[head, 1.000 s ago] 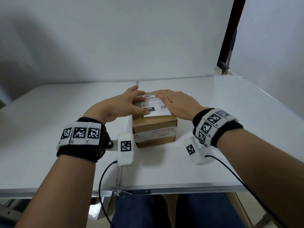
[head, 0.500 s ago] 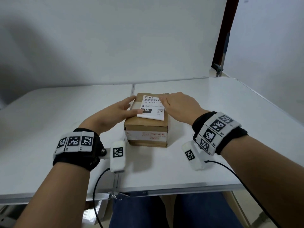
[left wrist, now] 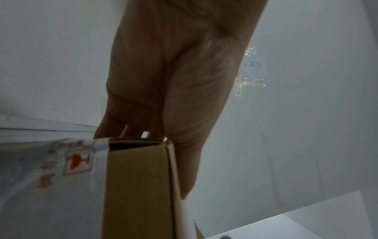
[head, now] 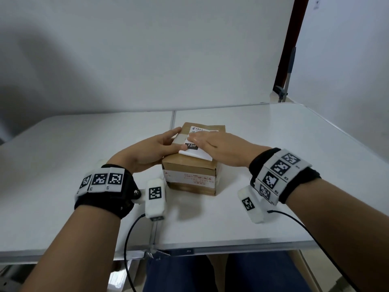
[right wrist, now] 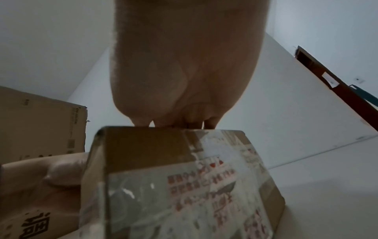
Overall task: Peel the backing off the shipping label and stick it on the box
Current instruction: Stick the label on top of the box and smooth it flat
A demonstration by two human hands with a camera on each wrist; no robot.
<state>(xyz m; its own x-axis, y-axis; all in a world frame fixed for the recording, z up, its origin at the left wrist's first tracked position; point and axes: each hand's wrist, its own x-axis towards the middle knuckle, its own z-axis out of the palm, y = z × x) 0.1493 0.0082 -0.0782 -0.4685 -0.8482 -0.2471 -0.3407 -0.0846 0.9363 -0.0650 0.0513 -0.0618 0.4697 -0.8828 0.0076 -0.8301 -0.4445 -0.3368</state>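
A small brown cardboard box (head: 189,175) stands in the middle of the white table (head: 284,148). On its top lies the white shipping label (head: 197,154); its near right corner reaches the box edge. My right hand (head: 212,142) lies flat on the label, fingers straight and pointing left. My left hand (head: 155,146) rests on the box's left top edge with straight fingers, its thumb at the label's near left corner. The wrist views show the box's taped sides (left wrist: 139,186) (right wrist: 174,177) with each hand (left wrist: 174,80) (right wrist: 184,72) over the top edge. The label is hidden there.
A seam (head: 172,121) splits the table behind the box. A red-brown post (head: 290,49) with a clamp (head: 281,93) stands at the far right corner. A large carton (right wrist: 40,126) shows at the left of the right wrist view. Cables hang from both wrist cameras.
My right hand has slid left from the label's right edge onto the label, covering most of it. The left hand stays at the box's left edge. The box has turned slightly.
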